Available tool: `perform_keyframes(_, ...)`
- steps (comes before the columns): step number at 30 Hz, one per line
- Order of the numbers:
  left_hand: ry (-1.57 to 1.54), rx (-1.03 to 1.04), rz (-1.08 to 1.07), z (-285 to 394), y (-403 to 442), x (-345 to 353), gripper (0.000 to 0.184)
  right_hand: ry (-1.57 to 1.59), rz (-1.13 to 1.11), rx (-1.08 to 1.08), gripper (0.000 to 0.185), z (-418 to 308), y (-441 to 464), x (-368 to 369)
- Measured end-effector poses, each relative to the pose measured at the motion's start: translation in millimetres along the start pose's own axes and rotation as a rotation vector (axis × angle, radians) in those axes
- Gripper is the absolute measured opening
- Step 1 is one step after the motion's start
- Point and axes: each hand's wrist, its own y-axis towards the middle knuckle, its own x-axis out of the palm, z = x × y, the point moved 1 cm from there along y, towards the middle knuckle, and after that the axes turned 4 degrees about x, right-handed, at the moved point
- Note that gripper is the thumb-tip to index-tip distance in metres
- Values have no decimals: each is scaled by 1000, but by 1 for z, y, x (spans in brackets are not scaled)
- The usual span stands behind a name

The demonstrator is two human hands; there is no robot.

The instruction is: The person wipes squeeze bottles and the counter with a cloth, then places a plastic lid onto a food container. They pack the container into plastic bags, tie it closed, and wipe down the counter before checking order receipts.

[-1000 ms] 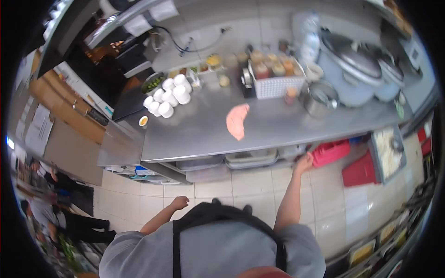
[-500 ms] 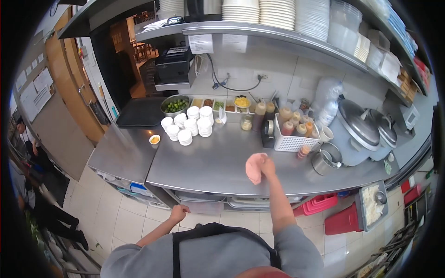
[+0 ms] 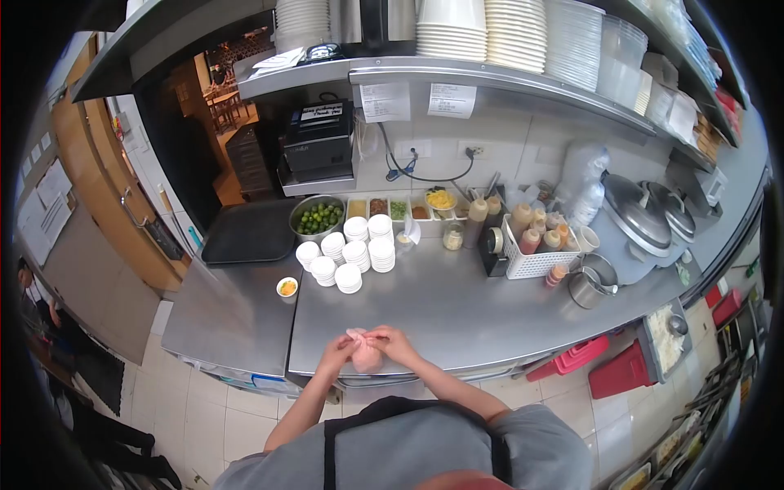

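Pink bundle (image 3: 367,357), one piece, cloth or thin bag, I cannot tell which, hangs at the table's near edge, about the middle of the person's front. Two hands grasp it: the left hand (image 3: 336,353) grips its upper part from the 9 o'clock side, the right hand (image 3: 394,345) pinches its top from the 2 o'clock side. Holding it from both sides near the top probably keeps the limp material gathered; whether its underside touches the table (image 3: 465,314) I cannot tell.

Taking the bundle as the dial's centre, eight stacks of white cups (image 3: 349,279) stand close together around 12 o'clock, presumably nested to save room; the cups within each are too fine to count. At 10 o'clock sits one small cup of orange-yellow food (image 3: 287,287). Farther out, toward 11, come one black tray (image 3: 245,233) and one bowlful of green limes (image 3: 318,218), the bowl likely containing them so they cannot roll.

One glass jar (image 3: 453,237) stands at 1 o'clock. At 2 is one white basket (image 3: 535,266), its sauce bottles too crowded to count, likely grouped there to stay upright; one red bottle (image 3: 555,276) stands outside it. Just beyond is one metal pot (image 3: 585,294).
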Motion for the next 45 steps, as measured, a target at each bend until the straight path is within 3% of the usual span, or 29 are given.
perform_keyframes(1,-1,-9,-4,2,8,-2,20,0,4,9,12,-3,2,-4)
perform_keyframes(3,91,193,-105,17,20,1,9,199,-10,65,9,-9,8,-27)
perform_keyframes(11,298,336,-21,75,34,45,2,23,96,158,9,-58,11,-98)
perform_keyframes(13,199,519,-99,87,35,64,3,-141,150,-127,9,-66,13,-108)
perform_keyframes(17,56,437,-188,80,51,78,7,126,71,80,15,-67,20,-116)
perform_keyframes(23,196,483,-253,68,45,87,14,-263,141,-253,27,-121,37,-131)
perform_keyframes(25,849,416,-303,62,37,82,16,-431,335,-391,29,-143,30,-141)
perform_keyframes(28,900,461,-283,17,50,48,17,-521,361,-388,26,-145,27,-164)
perform_keyframes(32,853,341,-213,28,40,49,22,-561,363,-391,22,-131,28,-168)
perform_keyframes(34,821,440,-188,35,47,64,39,-526,357,-387,22,-128,25,-157)
perform_keyframes(36,748,528,-156,47,46,86,49,-370,202,-160,23,-125,25,-143)
perform_keyframes(39,499,659,-203,61,47,111,55,-444,-10,-273,25,-135,23,-120)
perform_keyframes(40,503,644,-213,70,44,111,55,-484,-54,-418,28,-137,21,-115)
perform_keyframes(42,6,356,-431,91,40,113,45,-442,-67,-382,29,-131,20,-117)
perform_keyframes(43,7,350,-432,90,42,109,45,-403,-86,-353,30,-128,19,-117)
perform_keyframes(45,304,329,-393,90,44,104,30,-366,-26,-322,28,-131,15,-114)
